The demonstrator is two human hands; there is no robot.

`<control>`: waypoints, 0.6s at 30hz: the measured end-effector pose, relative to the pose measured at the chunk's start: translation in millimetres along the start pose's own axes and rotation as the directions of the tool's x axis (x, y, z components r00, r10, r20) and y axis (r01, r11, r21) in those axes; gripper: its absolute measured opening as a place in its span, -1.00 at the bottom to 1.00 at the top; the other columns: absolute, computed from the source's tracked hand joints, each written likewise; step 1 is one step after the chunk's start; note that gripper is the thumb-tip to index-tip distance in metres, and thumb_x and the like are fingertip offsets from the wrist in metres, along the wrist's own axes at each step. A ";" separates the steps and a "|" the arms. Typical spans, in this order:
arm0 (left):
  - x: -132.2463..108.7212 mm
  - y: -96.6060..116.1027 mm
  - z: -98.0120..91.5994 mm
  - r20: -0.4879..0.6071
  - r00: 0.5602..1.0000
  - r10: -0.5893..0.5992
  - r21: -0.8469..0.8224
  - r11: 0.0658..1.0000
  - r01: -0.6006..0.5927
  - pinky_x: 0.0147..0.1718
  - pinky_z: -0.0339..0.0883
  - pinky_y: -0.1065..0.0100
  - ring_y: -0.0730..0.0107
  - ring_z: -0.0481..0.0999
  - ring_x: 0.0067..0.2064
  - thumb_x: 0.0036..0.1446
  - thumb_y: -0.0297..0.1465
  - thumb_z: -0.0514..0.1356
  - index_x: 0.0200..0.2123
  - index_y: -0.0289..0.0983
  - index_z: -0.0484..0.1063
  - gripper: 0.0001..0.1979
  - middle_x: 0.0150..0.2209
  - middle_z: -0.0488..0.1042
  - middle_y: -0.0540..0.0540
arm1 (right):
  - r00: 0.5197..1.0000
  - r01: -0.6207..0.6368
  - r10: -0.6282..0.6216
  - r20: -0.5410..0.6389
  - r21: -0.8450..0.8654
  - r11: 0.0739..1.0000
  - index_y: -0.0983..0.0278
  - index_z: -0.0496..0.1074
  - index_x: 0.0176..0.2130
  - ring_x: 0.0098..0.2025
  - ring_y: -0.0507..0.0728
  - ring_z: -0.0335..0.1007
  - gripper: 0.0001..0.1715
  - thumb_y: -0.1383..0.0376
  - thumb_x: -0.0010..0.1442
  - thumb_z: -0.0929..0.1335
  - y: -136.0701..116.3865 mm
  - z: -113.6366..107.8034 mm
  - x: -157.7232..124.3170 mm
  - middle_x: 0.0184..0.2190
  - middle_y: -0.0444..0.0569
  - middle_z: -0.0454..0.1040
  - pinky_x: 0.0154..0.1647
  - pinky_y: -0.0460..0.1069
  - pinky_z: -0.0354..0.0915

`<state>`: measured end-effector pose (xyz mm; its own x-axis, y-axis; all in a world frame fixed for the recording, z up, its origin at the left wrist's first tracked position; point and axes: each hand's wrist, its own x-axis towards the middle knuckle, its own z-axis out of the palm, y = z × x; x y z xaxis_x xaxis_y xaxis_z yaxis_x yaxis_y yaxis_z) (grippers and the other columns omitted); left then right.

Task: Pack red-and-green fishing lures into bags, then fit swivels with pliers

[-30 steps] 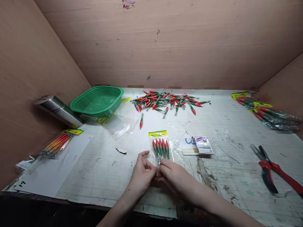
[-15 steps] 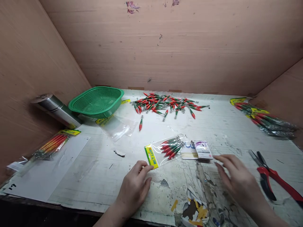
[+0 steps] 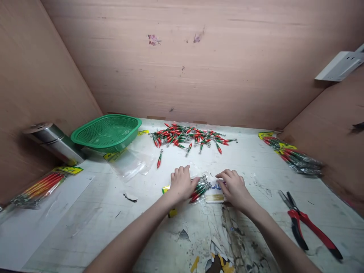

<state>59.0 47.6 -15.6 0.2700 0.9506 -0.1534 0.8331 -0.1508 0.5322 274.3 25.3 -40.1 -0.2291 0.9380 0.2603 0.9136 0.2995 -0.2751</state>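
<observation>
A clear plastic bag with a yellow-green header holds several red-and-green fishing lures (image 3: 200,190), lying flat with their metal hooks toward the right. Over the header side of this bag rests my left hand (image 3: 182,184), its fingers stretched out and its thumb beside the lures. My right hand (image 3: 233,189) is at the bag's other end, thumb and fingertips brought together in a pinch; what lies between them is too small to make out. Beneath that hand is a pale card (image 3: 214,198) with blue handwriting, partly covered. The small printed label seen beside it earlier is hidden.
Loose lures (image 3: 182,134) are piled at the back. A green basket (image 3: 108,132), empty clear bags (image 3: 133,163) and a steel flask (image 3: 55,142) stand left, near packed lures (image 3: 42,185). Right are red-handled pliers (image 3: 298,216) and more packed lures (image 3: 295,155).
My left hand has moved from the header's corner up onto the bag. My right hand has moved left to the bag's hook end, covering the printed label. The camera view has shifted.
</observation>
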 end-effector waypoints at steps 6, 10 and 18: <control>26.7 -10.4 -7.0 0.175 0.978 0.112 -0.212 0.975 -0.074 -0.11 0.36 0.16 0.29 0.49 -0.19 0.20 -0.31 0.25 -0.35 -0.30 0.45 -0.84 -0.30 0.51 -0.04 | 0.988 -0.083 0.068 0.136 0.105 0.991 0.27 0.43 -0.01 -0.04 0.17 0.44 -0.74 0.23 0.33 0.34 -1.7 2.9 25.8 -0.04 0.01 0.47 -0.04 0.16 0.38; 13.1 -20.0 -4.3 0.136 0.974 0.179 -0.452 0.886 -0.100 -0.32 0.29 0.36 0.40 0.39 -0.36 0.18 -0.36 0.16 -0.40 -0.26 0.36 -0.88 -0.44 0.40 0.05 | 0.980 -0.093 0.040 0.194 0.275 0.957 0.32 0.46 -0.11 -0.28 0.05 0.49 -0.75 0.18 0.33 0.35 -12.3 -3.1 35.8 -0.21 -0.06 0.53 -0.25 0.02 0.45; -31.8 -40.8 -10.7 0.093 0.948 0.303 -0.794 0.597 -0.113 -0.28 0.26 0.36 0.38 0.38 -0.31 0.12 -0.03 0.19 -0.34 -0.24 0.28 -0.63 -0.37 0.39 0.00 | 1.000 0.000 0.013 -0.022 0.516 0.857 0.25 0.58 -0.33 -0.48 0.05 0.39 -0.66 0.13 0.28 0.30 -59.3 -61.8 13.1 -0.50 -0.08 0.51 -0.44 -0.06 0.30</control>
<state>11.3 26.4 -23.5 0.5534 0.8307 -0.0618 0.0838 0.0183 0.9963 237.9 8.9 36.8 -0.2098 0.9377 0.2770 0.6094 0.3470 -0.7129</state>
